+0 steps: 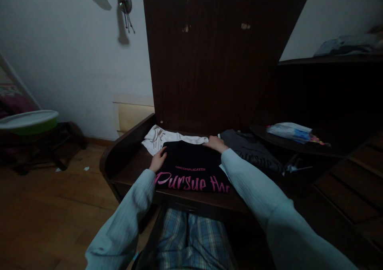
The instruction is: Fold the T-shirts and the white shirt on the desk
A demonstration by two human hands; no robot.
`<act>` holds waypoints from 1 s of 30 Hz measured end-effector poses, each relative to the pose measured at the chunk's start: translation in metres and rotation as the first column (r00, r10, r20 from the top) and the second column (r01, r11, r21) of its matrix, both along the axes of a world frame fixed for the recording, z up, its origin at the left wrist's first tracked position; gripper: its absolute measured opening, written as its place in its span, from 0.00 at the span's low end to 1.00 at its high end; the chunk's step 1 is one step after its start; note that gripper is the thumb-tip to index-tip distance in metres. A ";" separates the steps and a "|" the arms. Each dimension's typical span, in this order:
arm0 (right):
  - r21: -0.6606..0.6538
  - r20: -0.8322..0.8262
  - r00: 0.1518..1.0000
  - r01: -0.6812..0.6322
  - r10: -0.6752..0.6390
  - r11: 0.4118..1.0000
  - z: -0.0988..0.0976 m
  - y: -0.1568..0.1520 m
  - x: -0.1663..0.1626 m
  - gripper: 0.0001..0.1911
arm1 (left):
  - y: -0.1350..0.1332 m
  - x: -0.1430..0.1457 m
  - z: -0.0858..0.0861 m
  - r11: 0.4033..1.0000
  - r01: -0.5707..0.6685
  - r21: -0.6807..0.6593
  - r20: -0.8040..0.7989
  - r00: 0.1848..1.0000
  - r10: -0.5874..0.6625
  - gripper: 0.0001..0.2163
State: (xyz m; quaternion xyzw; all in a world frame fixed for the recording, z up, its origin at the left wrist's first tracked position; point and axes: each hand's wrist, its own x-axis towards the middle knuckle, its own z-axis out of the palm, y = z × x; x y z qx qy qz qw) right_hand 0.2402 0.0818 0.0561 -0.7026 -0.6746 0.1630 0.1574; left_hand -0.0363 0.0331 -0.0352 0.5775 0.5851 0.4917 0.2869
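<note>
A folded black T-shirt (191, 158) with pink lettering lies on the dark wooden desktop in front of me. My left hand (158, 160) is at its left edge, with the fingers closed on the fabric. At the upper right corner, my right hand (216, 144) has curled fingers gripping the cloth; their tips are partly hidden. Behind the black shirt is a crumpled white garment (156, 137), partly covered by it. A dark grey T-shirt (248, 148) with black lettering lies to the right, beside my right forearm.
The desktop (128, 174) has a raised left side and a tall dark back panel (209, 62). To the right, a shelf (260, 134) holds a blue-white plastic packet (290, 132). A green basin (38, 123) rests on a low stool (54, 146) at far left.
</note>
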 end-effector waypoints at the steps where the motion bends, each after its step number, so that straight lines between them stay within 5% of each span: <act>1: -0.004 0.109 0.994 -0.005 0.006 1.000 -0.003 -0.001 0.002 0.19 | 0.000 0.000 0.000 1.000 -0.004 0.002 0.004 1.000 0.004 0.17; 4: -0.036 0.284 0.958 -0.019 0.028 0.999 -0.010 -0.003 -0.003 0.18 | -0.001 0.001 0.001 1.000 -0.023 0.000 0.021 1.000 0.023 0.17; 9: -0.027 0.285 0.958 0.009 -0.001 1.000 -0.015 0.000 -0.012 0.18 | -0.001 0.000 0.001 0.999 -0.032 -0.001 -0.007 0.999 0.032 0.17; 24: 0.119 -0.027 0.998 -0.048 0.052 0.992 -0.028 -0.012 -0.003 0.14 | -0.004 -0.003 0.002 0.996 0.036 0.086 -0.015 0.999 -0.035 0.12; 30: 0.233 0.112 0.947 -0.320 0.301 0.918 -0.052 -0.065 -0.002 0.20 | 0.003 -0.003 -0.002 0.999 -0.003 0.038 0.036 0.999 0.002 0.14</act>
